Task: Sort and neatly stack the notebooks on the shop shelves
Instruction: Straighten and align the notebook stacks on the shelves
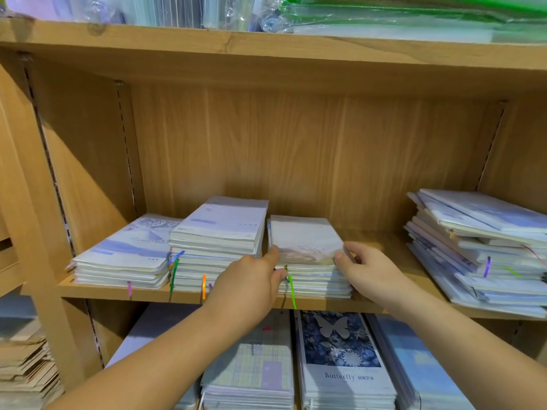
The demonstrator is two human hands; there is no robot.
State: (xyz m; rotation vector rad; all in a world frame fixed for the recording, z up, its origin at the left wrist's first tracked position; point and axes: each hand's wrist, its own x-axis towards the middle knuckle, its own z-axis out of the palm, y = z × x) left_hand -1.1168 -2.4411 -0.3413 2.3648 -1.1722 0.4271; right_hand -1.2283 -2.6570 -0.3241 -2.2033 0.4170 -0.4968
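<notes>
Shelf stock, notebooks, middle bay

1. Light wood-laminate middle shelf: carries four piles of soft-cover notebooks.
2. Low lilac-and-white pile, far left: edges fairly even, corners slightly fanned. Judged done.
3. Taller white-and-lilac pile, just beside item 2: upper half square, lower books a little offset. Judged near done.
4. Cream-covered centre pile, touching item 3: in hand now.
   - Left hand pinches the front left corner, forefinger on the top cover, thumb against the front edges.
   - Right hand grasps the front right corner, thumb on top, fingers curled round the side.
   - Step appears to be squaring the pile.
5. Skewed pale blue-and-white heap, far right, well apart from item 4: books lie at several angles and overhang each other. Unsorted, the main work left.
6. Thin green ribbon marker: hangs from item 4 over the shelf edge. Other coloured ribbons dangle from items 2 and 3.
7. Dark blue butterfly-cover notebook, shelf below: lies flat on top of its own pile.

Progress, estimated: roughly three piles of four in order
</notes>
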